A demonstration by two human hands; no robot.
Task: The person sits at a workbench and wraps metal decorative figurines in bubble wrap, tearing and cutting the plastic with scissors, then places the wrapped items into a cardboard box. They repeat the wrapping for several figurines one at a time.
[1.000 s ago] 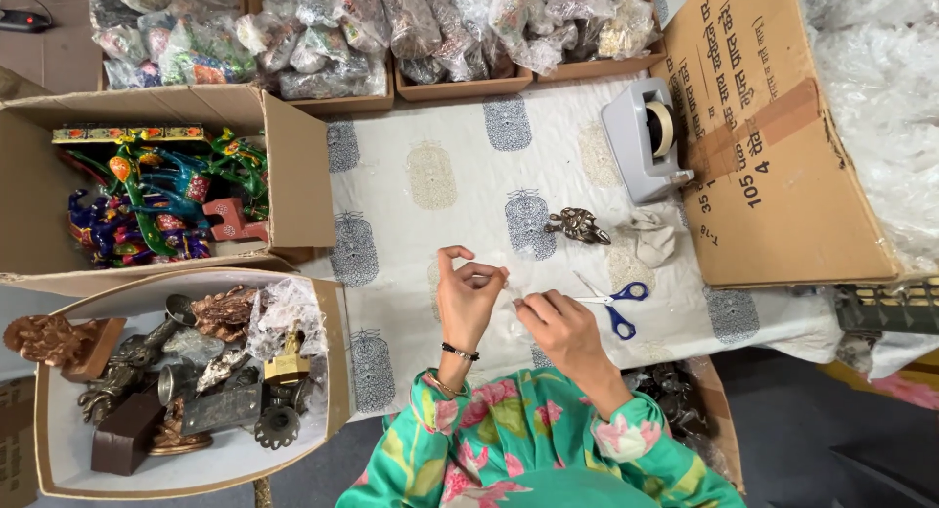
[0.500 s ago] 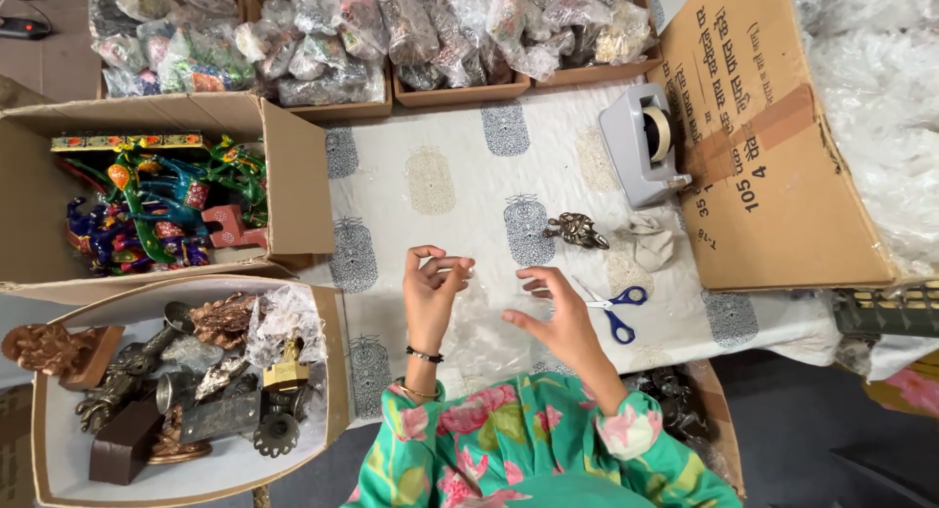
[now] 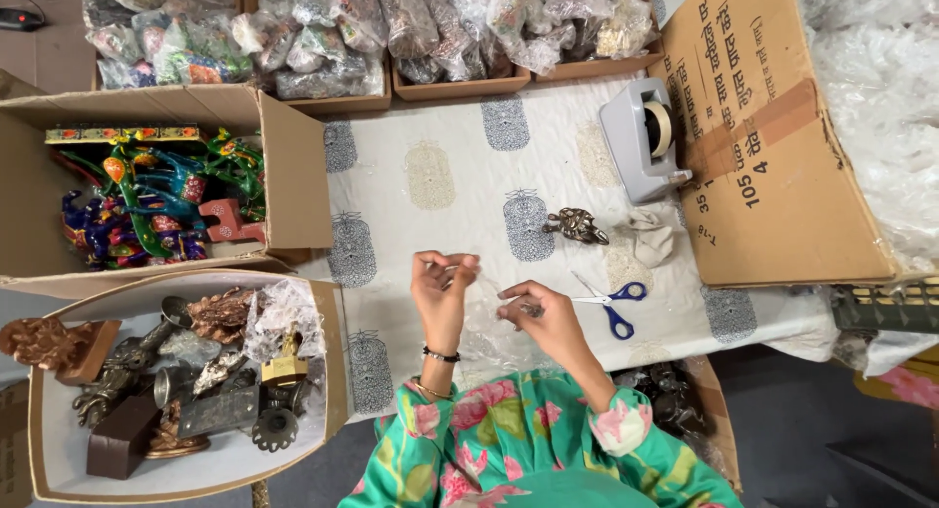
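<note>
My left hand [image 3: 442,291] is raised over the printed white cloth [image 3: 430,176], its fingers pinched on the top edge of a clear plastic bag [image 3: 486,340]. My right hand [image 3: 540,314] pinches the same bag's edge a little to the right, and a small dark item shows at its fingertips. The bag hangs crumpled between and below my hands. Blue-handled scissors [image 3: 611,303] lie just right of my right hand. A small bronze turtle figurine [image 3: 575,224] rests on the cloth beyond them.
A grey tape dispenser [image 3: 644,136] stands at the back right beside a large cardboard box [image 3: 773,176]. On the left, one open box [image 3: 293,166] holds colourful painted figures and a lower box [image 3: 328,371] holds metal figurines. Trays of bagged items [image 3: 333,48] line the far edge.
My left hand shifted left and then back a little. My right hand moved left, so the two hands are now closer together on the bag.
</note>
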